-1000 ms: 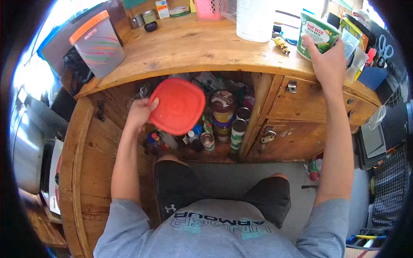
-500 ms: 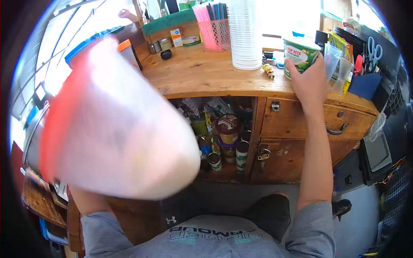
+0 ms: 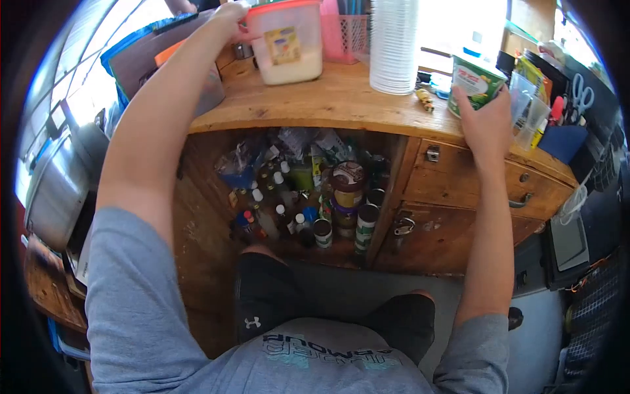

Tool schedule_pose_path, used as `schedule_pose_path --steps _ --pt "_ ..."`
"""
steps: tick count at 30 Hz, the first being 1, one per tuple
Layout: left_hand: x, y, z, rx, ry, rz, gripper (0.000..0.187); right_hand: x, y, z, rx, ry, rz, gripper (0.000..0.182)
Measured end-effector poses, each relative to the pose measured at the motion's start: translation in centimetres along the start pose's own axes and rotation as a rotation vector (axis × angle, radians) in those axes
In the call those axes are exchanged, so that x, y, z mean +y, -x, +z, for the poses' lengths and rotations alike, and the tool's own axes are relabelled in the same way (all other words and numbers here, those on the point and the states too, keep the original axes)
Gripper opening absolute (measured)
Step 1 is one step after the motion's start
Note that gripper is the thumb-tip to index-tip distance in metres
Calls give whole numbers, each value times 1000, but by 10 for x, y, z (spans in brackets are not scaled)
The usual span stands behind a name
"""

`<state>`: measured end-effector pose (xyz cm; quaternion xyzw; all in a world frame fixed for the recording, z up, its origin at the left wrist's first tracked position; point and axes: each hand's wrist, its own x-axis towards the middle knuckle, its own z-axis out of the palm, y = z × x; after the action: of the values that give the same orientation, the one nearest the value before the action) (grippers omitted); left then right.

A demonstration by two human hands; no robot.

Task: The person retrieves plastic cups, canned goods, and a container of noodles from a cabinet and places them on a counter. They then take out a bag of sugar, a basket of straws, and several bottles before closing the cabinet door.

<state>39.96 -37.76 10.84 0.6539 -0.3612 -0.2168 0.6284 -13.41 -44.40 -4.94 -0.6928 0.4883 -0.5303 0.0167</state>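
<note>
The left hand [image 3: 230, 14] is reaching up to the back left part of the wooden bench [image 3: 328, 105], where it is gripping a clear plastic tub [image 3: 287, 44] with an orange-red lid. Its fingers are wrapping around the tub's upper left side just under the lid, pinching the wall. The tub is standing upright on the bench, a layer of white powder filling its lower part and a small label showing on its front. Just beside it, to the right and slightly behind, a pink basket [image 3: 341, 33] is standing, and next to that a tall stack of clear cups [image 3: 394, 46] is rising near the bench's back edge.

The right hand [image 3: 485, 121] is resting at the right front edge of the bench, its fingers curling around the near side of a green noodle cup [image 3: 476, 82] that is sitting upright there. A small yellow object [image 3: 426, 98] is lying between the cup stack and the noodle cup.

Below the bench top, an open cupboard [image 3: 308, 190] is showing cans, jars and small bottles crowding together, with a brown-lidded jar [image 3: 346, 184] standing near the middle. To the right, two wooden drawers [image 3: 499, 190] with metal pulls are sitting closed.
</note>
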Motion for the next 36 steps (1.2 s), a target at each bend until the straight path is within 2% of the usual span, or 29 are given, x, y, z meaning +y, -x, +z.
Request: schedule_pose_path --steps 2,3,5,7,9,11,12,14,15,17,22,26,28,30,31,36 --pt "-2 9 39 343 65 -90 41 9 -5 8 131 64 -80 85" --pt "-1 19 39 363 62 -88 41 10 -7 9 123 34 -93 82" --pt "0 72 39 -85 -523 331 50 11 -6 11 125 5 -99 80" --pt "28 196 68 385 -931 713 54 6 -3 7 109 -56 -120 76" --pt "2 215 21 654 -987 860 62 5 -3 7 110 -53 -88 75" --pt "-26 224 -14 1015 -936 1101 74 4 -3 8 107 -39 -56 74" --pt "-40 219 -32 1014 -931 1103 74 3 -3 8 112 -28 -67 76" --pt "-63 207 -52 999 -875 743 104 4 -3 7 123 -9 -80 77" --pt "-70 201 -53 1000 -867 745 104 5 -4 8 120 -12 -84 78" --pt "-76 193 -51 752 -800 620 126 5 -4 8 123 -17 -90 79" --pt "-80 165 -32 767 -843 619 124 5 -5 9 105 -37 -76 81" --pt "-79 154 -16 703 -852 634 124 8 -4 12 146 -13 -102 81" --pt "-78 150 -8 688 -878 624 124 2 -2 10 103 -104 -88 80" --pt "-79 145 1 708 -990 737 123 7 -3 12 123 -63 -93 79" --pt "-71 154 7 642 -1005 624 120 6 -3 12 122 -67 -88 80" --pt "-61 157 25 643 -1064 473 115 7 -3 14 143 -28 -91 79"
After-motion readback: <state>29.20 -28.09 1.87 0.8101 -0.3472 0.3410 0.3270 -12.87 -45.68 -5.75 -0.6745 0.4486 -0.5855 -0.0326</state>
